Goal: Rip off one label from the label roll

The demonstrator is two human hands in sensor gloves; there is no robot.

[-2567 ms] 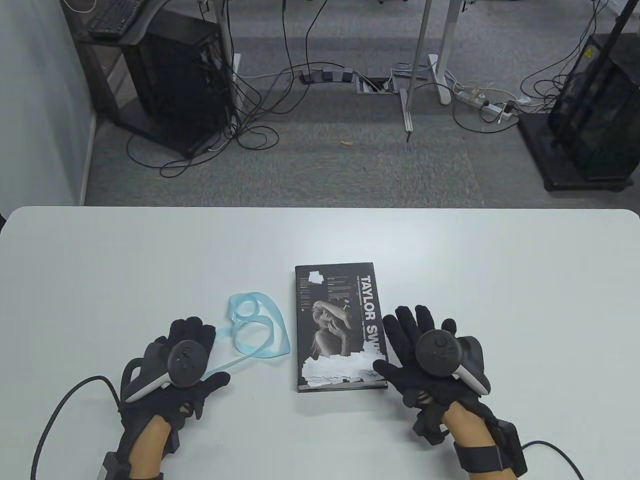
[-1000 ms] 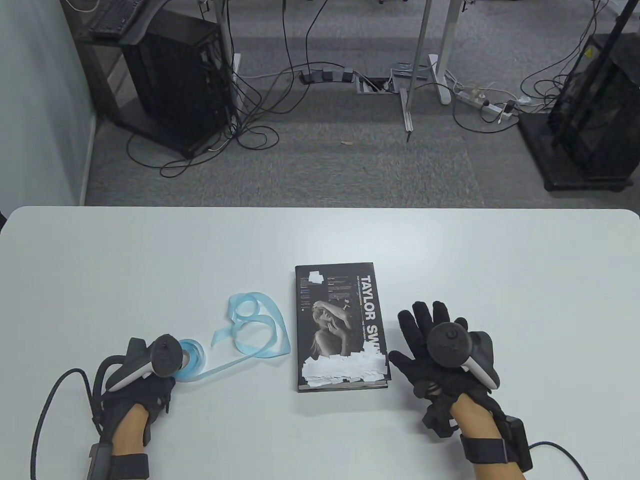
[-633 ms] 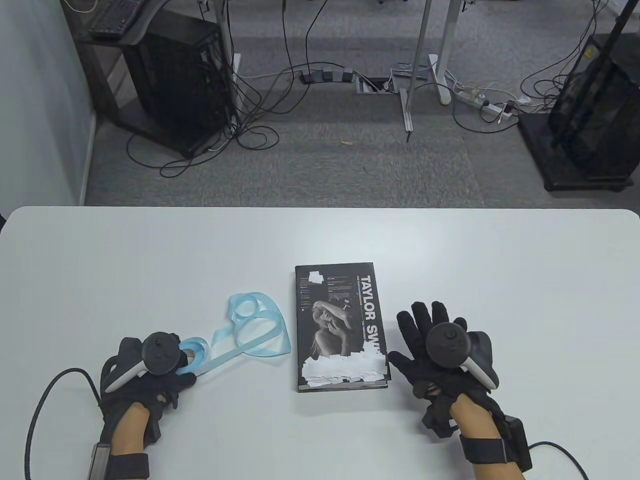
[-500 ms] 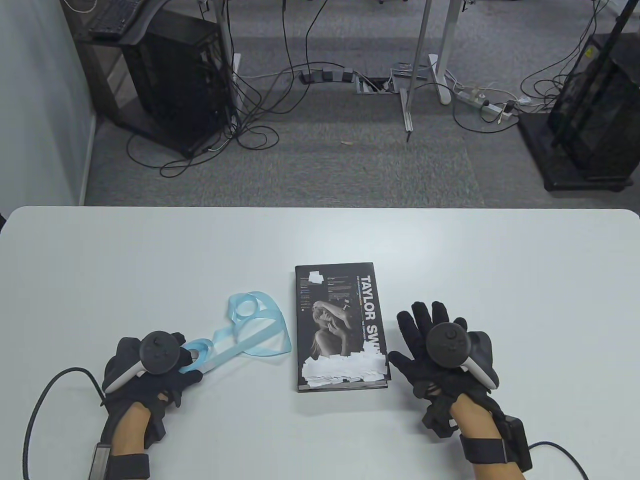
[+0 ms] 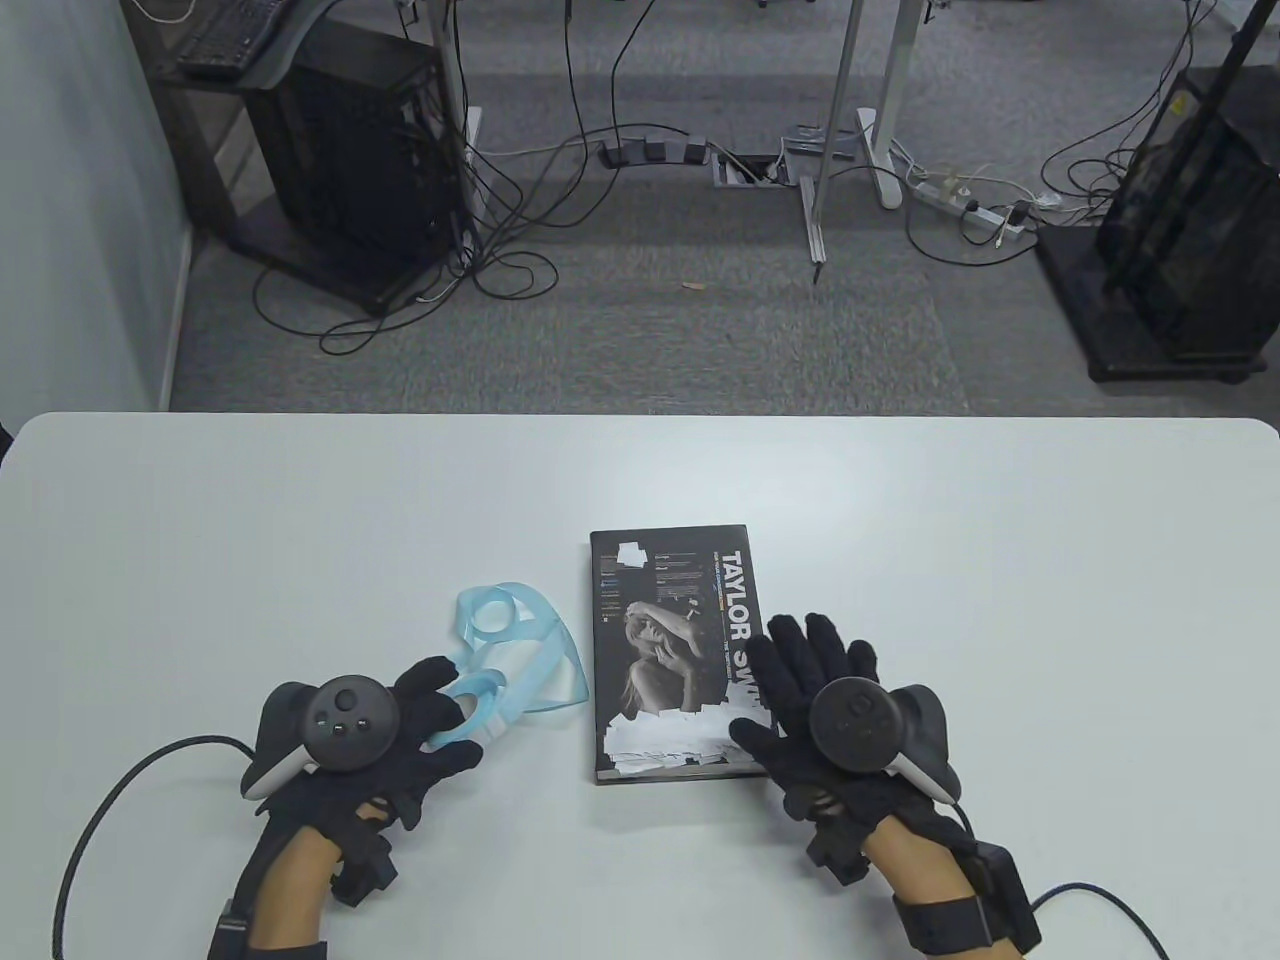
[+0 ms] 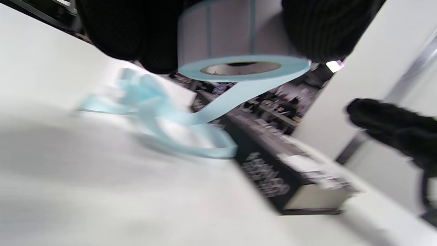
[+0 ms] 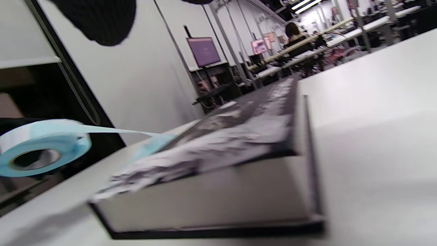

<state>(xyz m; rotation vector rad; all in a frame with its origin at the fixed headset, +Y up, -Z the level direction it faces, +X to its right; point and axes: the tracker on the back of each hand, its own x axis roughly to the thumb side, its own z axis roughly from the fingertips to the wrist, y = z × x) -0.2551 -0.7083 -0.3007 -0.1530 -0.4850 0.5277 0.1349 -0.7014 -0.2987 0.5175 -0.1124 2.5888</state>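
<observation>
While gripping the pale blue label roll [image 5: 478,702] lower left, black-gloved left hand [image 5: 400,735] is clamping it | right hand [image 5: 815,700] is resting splayed on the black hardcover book [image 5: 668,640], lower centre

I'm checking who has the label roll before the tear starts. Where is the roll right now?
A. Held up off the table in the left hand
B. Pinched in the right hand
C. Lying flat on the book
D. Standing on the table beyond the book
A: the left hand grips the label roll clear of the table, blue strip trailing down; the right hand is over the book.
</observation>
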